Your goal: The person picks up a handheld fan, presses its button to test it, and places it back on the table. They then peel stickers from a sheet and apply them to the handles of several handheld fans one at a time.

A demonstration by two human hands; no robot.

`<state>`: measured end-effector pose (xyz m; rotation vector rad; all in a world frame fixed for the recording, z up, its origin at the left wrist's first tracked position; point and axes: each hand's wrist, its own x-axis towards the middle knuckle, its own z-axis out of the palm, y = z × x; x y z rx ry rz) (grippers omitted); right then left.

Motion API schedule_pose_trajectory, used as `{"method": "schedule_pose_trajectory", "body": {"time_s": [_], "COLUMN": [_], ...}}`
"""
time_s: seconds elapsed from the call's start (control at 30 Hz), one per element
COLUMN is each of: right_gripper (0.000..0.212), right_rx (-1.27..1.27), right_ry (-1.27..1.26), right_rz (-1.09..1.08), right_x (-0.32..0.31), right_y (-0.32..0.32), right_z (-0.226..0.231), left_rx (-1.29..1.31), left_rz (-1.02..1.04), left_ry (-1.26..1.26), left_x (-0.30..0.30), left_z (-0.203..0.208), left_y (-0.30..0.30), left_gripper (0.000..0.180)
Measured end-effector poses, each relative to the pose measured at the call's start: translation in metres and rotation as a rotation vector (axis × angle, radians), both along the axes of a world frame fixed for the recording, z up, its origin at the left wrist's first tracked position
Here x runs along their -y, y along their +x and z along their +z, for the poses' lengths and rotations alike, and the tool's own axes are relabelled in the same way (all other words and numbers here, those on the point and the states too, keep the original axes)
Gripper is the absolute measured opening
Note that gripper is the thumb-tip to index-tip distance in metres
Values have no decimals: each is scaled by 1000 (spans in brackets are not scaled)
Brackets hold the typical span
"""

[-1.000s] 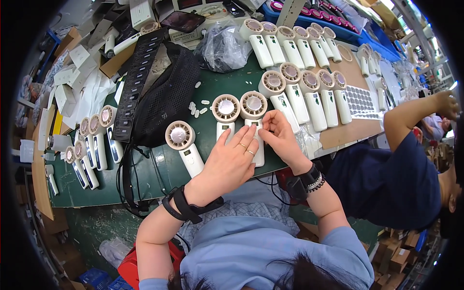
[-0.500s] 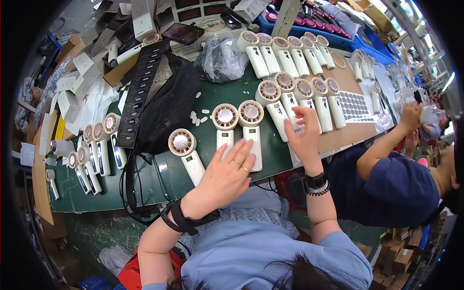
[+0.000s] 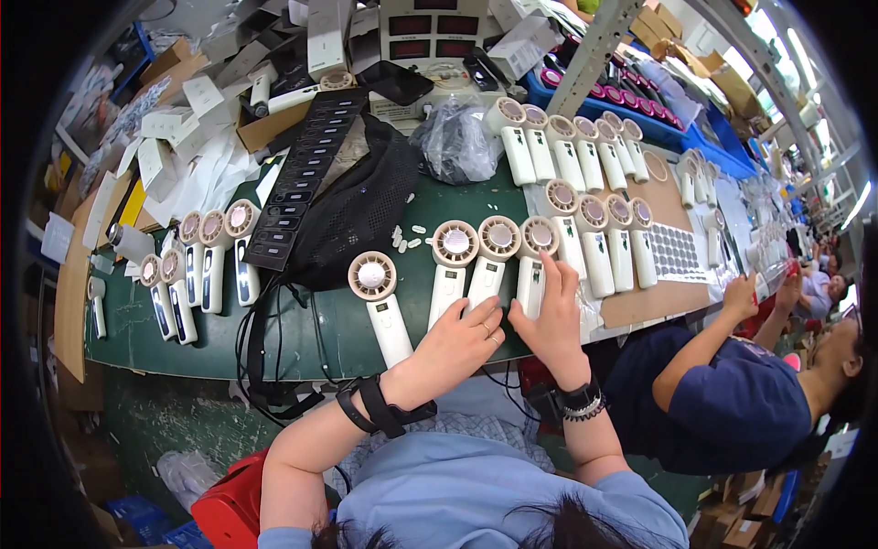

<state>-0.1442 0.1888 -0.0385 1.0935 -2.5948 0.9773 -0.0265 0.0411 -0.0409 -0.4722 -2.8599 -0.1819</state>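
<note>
Both my hands are among white handheld fans with beige round heads. My right hand (image 3: 552,322) has its thumb and fingers on either side of one fan's handle (image 3: 530,282), which lies on the green table. My left hand (image 3: 457,340) rests its outstretched fingers over the lower handle of the middle fan (image 3: 485,281). Beside that lies another fan (image 3: 447,291), its lower end partly behind my left hand. Further left, a separate fan (image 3: 388,328) points its handle toward me. Small white pieces (image 3: 409,242) are scattered beyond these fans.
More fans (image 3: 604,261) stand in rows at the right, near a sheet of round grey stickers (image 3: 672,247). Dark-panelled fans (image 3: 211,274) lie left. A black mesh bag (image 3: 357,201) with hanging straps and a clear plastic bag (image 3: 455,142) sit behind. A co-worker (image 3: 732,393) sits right.
My right hand has come down onto a fan, which now lies nearer me, beside the middle pair. My left hand has settled on the middle fan's lower handle. The view has shifted slightly.
</note>
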Motion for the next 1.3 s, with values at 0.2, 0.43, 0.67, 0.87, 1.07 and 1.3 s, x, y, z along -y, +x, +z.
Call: {"method": "schedule_pose_trajectory", "body": {"time_s": [0.2,0.43,0.67,0.87,1.07,1.3], "right_gripper": [65,40,29,27,25,23], "right_rx": [-22,-84,-40,62,66,68], "right_ry": [-56,-271,-314,-283,-302,-327], "right_rz": [63,230,292,286,221,243], "right_x": [5,22,28,7,-8,-8], "right_y": [0,-7,5,3,-2,0], "right_z": [0,24,21,16,5,8], "left_rx": [-156,-114,99,197,221,247], "left_rz": [22,374,349,361,332,355], "left_ry": [129,294,-69,-46,17,-7], "left_x": [6,60,113,118,122,120], "left_z": [-4,33,23,12,5,1], "left_y": [1,0,-52,-80,-87,-90], "left_gripper": [24,11,6,8,10,12]}}
